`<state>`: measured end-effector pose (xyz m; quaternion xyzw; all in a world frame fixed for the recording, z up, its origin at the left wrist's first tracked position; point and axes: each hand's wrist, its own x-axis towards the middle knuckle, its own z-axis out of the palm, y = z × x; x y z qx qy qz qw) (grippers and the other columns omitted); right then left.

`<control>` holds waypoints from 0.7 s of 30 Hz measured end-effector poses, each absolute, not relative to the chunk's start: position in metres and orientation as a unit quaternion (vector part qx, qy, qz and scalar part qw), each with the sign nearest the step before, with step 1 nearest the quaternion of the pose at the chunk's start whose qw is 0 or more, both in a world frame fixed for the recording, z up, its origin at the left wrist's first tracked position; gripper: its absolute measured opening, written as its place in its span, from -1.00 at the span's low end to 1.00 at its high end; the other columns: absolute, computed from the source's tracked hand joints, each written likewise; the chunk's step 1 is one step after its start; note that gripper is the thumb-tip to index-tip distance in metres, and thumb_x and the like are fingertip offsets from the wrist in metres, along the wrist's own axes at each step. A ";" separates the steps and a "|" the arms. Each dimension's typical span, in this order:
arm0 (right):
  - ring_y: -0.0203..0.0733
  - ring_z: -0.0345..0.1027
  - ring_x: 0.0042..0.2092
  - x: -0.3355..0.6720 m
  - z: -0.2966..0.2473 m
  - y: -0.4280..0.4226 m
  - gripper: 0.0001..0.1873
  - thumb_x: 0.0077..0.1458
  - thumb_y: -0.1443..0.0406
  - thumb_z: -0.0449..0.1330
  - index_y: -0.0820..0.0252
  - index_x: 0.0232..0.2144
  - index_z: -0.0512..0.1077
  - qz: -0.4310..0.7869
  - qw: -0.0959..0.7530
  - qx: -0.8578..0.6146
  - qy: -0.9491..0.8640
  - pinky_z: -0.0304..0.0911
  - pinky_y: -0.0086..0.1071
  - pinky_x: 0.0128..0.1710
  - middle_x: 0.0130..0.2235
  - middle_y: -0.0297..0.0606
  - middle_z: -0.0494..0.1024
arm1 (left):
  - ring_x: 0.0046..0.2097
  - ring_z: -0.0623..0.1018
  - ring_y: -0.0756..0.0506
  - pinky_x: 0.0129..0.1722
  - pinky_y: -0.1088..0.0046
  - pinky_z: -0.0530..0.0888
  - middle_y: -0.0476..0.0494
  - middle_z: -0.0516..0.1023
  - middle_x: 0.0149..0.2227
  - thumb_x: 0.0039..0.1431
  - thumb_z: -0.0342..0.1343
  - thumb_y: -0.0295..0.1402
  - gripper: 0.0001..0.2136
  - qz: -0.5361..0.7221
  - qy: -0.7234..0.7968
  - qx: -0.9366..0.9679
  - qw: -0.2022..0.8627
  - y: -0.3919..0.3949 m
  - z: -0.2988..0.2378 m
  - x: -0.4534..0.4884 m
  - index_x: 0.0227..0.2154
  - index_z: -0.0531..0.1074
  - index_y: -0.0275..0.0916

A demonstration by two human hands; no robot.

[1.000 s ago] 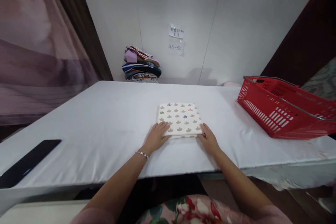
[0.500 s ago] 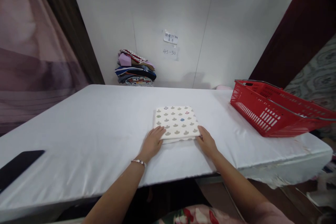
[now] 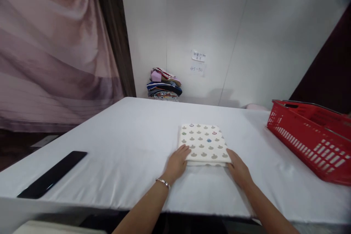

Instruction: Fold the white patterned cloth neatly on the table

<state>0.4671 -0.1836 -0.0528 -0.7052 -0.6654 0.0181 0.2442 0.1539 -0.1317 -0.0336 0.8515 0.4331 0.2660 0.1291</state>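
Observation:
A folded cream cloth [image 3: 203,142] lies flat on the white-covered table, printed with grey-green mushroom-like shapes and a few coloured ones. My left hand [image 3: 177,161] rests at its near left corner, fingers stretched over the edge and thumb lower down by the near side. At the near right corner, my right hand [image 3: 239,168] grips the edge, its fingers along the side and its thumb by the lower layer. The fold layers show at the near edge. A silver bracelet [image 3: 163,182] circles my left wrist.
A red plastic basket [image 3: 307,135] with metal handles stands on the right of the table [image 3: 123,135]. A dark flat phone-like object [image 3: 53,175] lies at the left front. Folded fabrics [image 3: 164,86] are stacked by the back wall, near paper signs [image 3: 197,62].
The view has swung left and tilted, so everything sits further right and lower. Both hands remain at the cloth's near corners, and the cloth keeps its folded shape.

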 end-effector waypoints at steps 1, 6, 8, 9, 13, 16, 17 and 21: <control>-0.11 0.08 0.20 0.469 -0.055 -0.183 -0.44 0.11 0.29 -0.08 0.09 0.19 0.10 0.016 0.242 -0.704 -0.667 0.15 -0.18 0.11 0.20 -0.25 0.20 | 0.25 0.16 -0.06 0.21 0.24 0.19 -0.04 0.26 0.18 -0.06 -0.07 -0.63 -0.44 0.272 0.432 0.850 0.132 -0.132 -0.034 0.154 0.07 0.30 -0.16; -0.09 0.12 0.18 0.477 -0.056 -0.181 -0.44 0.08 0.30 -0.07 0.10 0.17 0.13 0.010 0.221 -0.697 -0.682 0.18 -0.17 0.09 0.19 -0.22 0.22 | 0.23 0.20 -0.06 0.21 0.23 0.20 -0.05 0.31 0.15 -0.08 -0.06 -0.62 -0.46 0.307 0.419 0.840 0.159 -0.131 -0.035 0.152 0.02 0.34 -0.18; -0.05 0.09 0.20 0.474 -0.047 -0.184 -0.42 0.06 0.30 -0.04 0.11 0.17 0.14 -0.001 0.214 -0.681 -0.700 0.14 -0.12 0.12 0.20 -0.19 0.20 | 0.22 0.22 -0.07 0.21 0.22 0.20 -0.06 0.33 0.14 -0.11 -0.06 -0.60 -0.47 0.320 0.416 0.833 0.172 -0.132 -0.033 0.150 0.00 0.36 -0.19; -0.03 0.05 0.22 0.471 -0.040 -0.185 -0.41 0.06 0.30 -0.03 0.09 0.18 0.13 -0.008 0.214 -0.664 -0.716 0.10 -0.10 0.14 0.22 -0.19 0.17 | 0.21 0.23 -0.08 0.21 0.21 0.20 -0.07 0.33 0.13 -0.13 -0.05 -0.60 -0.46 0.325 0.417 0.830 0.179 -0.133 -0.032 0.150 0.00 0.37 -0.19; -0.07 -0.17 0.29 0.439 -0.003 -0.184 -0.40 0.15 0.21 -0.04 0.02 0.24 -0.02 -0.026 0.234 -0.583 -0.778 -0.06 -0.08 0.21 0.29 -0.27 0.01 | 0.20 0.24 -0.10 0.22 0.22 0.19 -0.04 0.35 0.12 -0.22 -0.04 -0.59 -0.40 0.342 0.409 0.818 0.218 -0.136 -0.027 0.146 0.00 0.37 -0.17; -0.06 -0.26 0.31 0.409 0.014 -0.168 -0.41 0.20 0.11 -0.07 0.03 0.25 -0.03 -0.038 0.224 -0.559 -0.797 -0.20 -0.01 0.23 0.30 -0.26 -0.05 | 0.19 0.26 -0.08 0.21 0.26 0.20 -0.02 0.37 0.10 -0.22 -0.04 -0.60 -0.40 0.368 0.406 0.794 0.262 -0.136 -0.027 0.142 0.01 0.36 -0.14; -0.05 -0.27 0.31 0.401 0.014 -0.161 -0.42 0.20 0.09 -0.08 0.02 0.24 0.00 -0.031 0.206 -0.558 -0.803 -0.23 0.01 0.23 0.30 -0.25 -0.04 | 0.18 0.27 -0.08 0.20 0.27 0.22 -0.02 0.37 0.10 -0.19 -0.03 -0.59 -0.42 0.378 0.413 0.780 0.279 -0.136 -0.027 0.140 -0.01 0.37 -0.14; -0.02 -0.21 0.30 0.381 -0.004 -0.143 -0.44 0.20 0.00 -0.14 0.01 0.20 0.11 0.033 0.110 -0.572 -0.812 -0.29 0.08 0.22 0.28 -0.23 0.02 | 0.14 0.31 -0.06 0.10 0.33 0.34 -0.03 0.38 0.09 -0.11 -0.03 -0.57 -0.55 0.400 0.447 0.727 0.334 -0.135 -0.027 0.136 -0.11 0.44 -0.14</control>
